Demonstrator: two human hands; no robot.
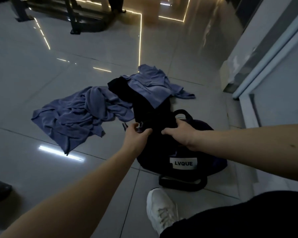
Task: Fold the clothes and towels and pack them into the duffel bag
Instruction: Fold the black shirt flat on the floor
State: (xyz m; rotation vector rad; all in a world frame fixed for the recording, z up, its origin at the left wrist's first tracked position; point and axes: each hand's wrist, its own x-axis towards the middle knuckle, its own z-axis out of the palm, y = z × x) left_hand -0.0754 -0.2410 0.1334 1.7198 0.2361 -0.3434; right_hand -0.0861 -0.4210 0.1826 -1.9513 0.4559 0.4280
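Black duffel bag (162, 152), top under curled fingers (168, 131), left hand (136, 135), right hand (182, 133)

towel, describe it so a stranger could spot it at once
Find the black duffel bag with the white label on the floor. The towel is the crumpled blue heap to its left; the blue shirt, by contrast, sits atop black cloth.

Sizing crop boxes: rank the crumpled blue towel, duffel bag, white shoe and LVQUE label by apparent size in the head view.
1. crumpled blue towel and duffel bag: about alike; the bag's dark edges blur into the black garment, so unranked.
2. white shoe, enlarged by nearness.
3. LVQUE label.
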